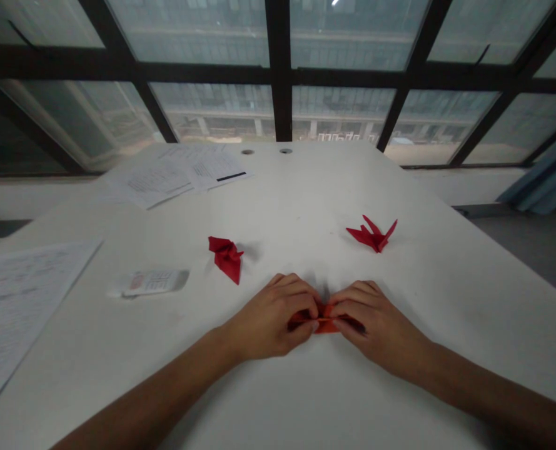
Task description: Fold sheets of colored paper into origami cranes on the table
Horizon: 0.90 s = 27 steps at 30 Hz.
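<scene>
- The orange-red paper (325,326) is at the near middle of the white table (306,400), between 2 hands. I can't tell if it touches the table top.
- I can see at least 1 folded edge on it, so some folding looks done. No tips stick out that I can see — fingers hide the ends — so I'd guess a good bit of folding is left.
- The left hand (282,315) pinches the paper's left end with thumb and bent fingers, and those fingers are close together.
- The right hand (366,315) pinches the other end the same way. The 2 thumbs are near each other but apart.
- Past the hands are 2 folded things that look done to me: 1 red folded shape (227,257) to the left, and 1 pointy red shape (374,235) to the right, with tips up.
- Just 1 small white packet (153,283) lies left of the hands.
- Further left is 1 big page (24,300). Farther back are messy printed sheets (165,178) — they overlap too much to count.
- At the far end are 2 round holes (286,150), near the window (282,74).
</scene>
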{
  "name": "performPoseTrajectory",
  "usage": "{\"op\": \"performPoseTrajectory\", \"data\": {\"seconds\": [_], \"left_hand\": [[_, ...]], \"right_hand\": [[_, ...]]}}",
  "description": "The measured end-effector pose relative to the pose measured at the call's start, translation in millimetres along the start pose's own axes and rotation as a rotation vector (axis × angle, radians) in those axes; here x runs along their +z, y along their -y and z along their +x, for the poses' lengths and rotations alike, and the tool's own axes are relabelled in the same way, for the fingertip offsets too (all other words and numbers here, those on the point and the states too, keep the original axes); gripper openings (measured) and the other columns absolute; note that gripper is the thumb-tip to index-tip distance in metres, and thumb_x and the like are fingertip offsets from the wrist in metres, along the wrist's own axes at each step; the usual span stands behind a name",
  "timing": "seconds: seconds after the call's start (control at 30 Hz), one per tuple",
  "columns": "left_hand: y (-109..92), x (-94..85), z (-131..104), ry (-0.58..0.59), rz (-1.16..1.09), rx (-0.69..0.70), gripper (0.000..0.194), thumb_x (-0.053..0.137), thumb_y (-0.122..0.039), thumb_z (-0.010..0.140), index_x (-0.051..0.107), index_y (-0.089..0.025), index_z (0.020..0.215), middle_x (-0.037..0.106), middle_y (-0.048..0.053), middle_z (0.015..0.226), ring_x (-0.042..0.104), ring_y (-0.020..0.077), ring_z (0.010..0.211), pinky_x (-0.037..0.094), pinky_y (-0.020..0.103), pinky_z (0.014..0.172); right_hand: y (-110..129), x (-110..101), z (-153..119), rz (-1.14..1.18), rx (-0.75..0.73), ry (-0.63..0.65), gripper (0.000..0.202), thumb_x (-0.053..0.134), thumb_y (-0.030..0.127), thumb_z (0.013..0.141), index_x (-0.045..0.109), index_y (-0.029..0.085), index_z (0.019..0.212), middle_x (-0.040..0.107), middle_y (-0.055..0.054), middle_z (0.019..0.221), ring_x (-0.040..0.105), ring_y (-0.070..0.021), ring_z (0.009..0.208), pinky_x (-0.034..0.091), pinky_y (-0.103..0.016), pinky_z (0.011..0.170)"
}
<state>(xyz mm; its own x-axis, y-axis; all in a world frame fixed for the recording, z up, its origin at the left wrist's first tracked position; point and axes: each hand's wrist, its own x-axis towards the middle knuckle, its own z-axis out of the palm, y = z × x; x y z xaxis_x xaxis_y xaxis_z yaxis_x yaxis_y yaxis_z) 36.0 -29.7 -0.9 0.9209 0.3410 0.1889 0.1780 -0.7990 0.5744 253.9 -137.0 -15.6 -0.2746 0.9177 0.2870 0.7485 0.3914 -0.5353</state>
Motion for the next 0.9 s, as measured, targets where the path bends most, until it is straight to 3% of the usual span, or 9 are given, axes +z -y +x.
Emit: {"op": "performPoseTrajectory", "data": {"seconds": [0.13,0.2,0.33,0.4,0.5,0.6,0.77,0.9], "left_hand": [[3,1.9,-2,-0.054,-0.109,-0.002,0.004,0.067,-0.023,0.091,0.065,-0.021,0.094,0.070,0.003,0.103,0.060,0.0206,0.100,0.040,0.037,0.095],[4,0.7,-3,-0.138,-0.244,-0.054,0.021,0.070,-0.029,0.090,0.063,-0.023,0.109,0.068,0.004,0.109,0.060,0.0211,0.103,0.043,0.036,0.095],[3,-5.2,-4,-0.416,-0.568,-0.151,0.044,0.068,-0.047,0.092,0.054,-0.026,0.128,0.059,0.008,0.126,0.056,0.0242,0.115,0.044,0.038,0.099],[0,-5.1,-3,-0.472,-0.716,-0.143,0.048,0.067,-0.053,0.092,0.051,-0.025,0.129,0.057,0.010,0.131,0.055,0.0263,0.119,0.043,0.041,0.100],[-9,4.2,0,-0.400,-0.876,-0.138,0.054,0.073,-0.054,0.087,0.052,-0.022,0.125,0.058,0.013,0.130,0.056,0.0297,0.122,0.043,0.042,0.099],[-24,19.3,3,-0.314,-0.971,-0.159,0.048,0.079,-0.046,0.084,0.055,-0.020,0.116,0.063,0.012,0.120,0.059,0.0270,0.114,0.044,0.042,0.098],[-40,30.9,7,-0.303,-1.078,-0.277,0.027,0.075,-0.034,0.089,0.055,-0.017,0.088,0.065,0.005,0.094,0.063,0.0177,0.091,0.049,0.033,0.085],[-41,30.2,6,-0.273,-1.014,-0.331,0.029,0.078,-0.037,0.086,0.063,-0.015,0.097,0.068,0.007,0.098,0.066,0.0215,0.096,0.050,0.036,0.091]], "right_hand": [[3,-2,3,0.129,0.158,-0.018,0.019,0.069,0.006,0.084,0.073,0.025,0.085,0.075,0.001,0.093,0.065,-0.0194,0.092,0.043,-0.039,0.091],[5,-7,5,0.285,0.271,-0.037,0.020,0.068,0.005,0.081,0.074,0.025,0.080,0.074,0.001,0.091,0.066,-0.0186,0.088,0.045,-0.035,0.085],[8,-17,12,0.675,0.506,-0.075,0.005,0.072,0.020,0.080,0.073,0.021,0.076,0.070,0.000,0.080,0.063,-0.0156,0.072,0.045,-0.029,0.067],[10,-18,13,0.899,0.633,-0.103,0.013,0.077,0.031,0.078,0.071,0.019,0.077,0.067,0.001,0.072,0.057,-0.0129,0.063,0.041,-0.026,0.060],[13,-13,13,1.113,0.688,-0.155,0.022,0.082,0.035,0.075,0.069,0.018,0.078,0.063,0.003,0.067,0.051,-0.0093,0.057,0.036,-0.023,0.055],[16,-6,9,1.205,0.683,-0.176,0.021,0.082,0.033,0.076,0.068,0.017,0.078,0.062,0.003,0.066,0.050,-0.0088,0.056,0.035,-0.022,0.054],[19,-1,3,1.196,0.610,-0.186,0.018,0.080,0.030,0.081,0.067,0.018,0.082,0.068,0.000,0.075,0.057,-0.0107,0.065,0.043,-0.022,0.060],[20,4,1,1.141,0.618,-0.153,0.026,0.077,0.040,0.085,0.063,0.019,0.086,0.061,0.004,0.064,0.048,-0.0087,0.046,0.037,-0.021,0.044]]}}
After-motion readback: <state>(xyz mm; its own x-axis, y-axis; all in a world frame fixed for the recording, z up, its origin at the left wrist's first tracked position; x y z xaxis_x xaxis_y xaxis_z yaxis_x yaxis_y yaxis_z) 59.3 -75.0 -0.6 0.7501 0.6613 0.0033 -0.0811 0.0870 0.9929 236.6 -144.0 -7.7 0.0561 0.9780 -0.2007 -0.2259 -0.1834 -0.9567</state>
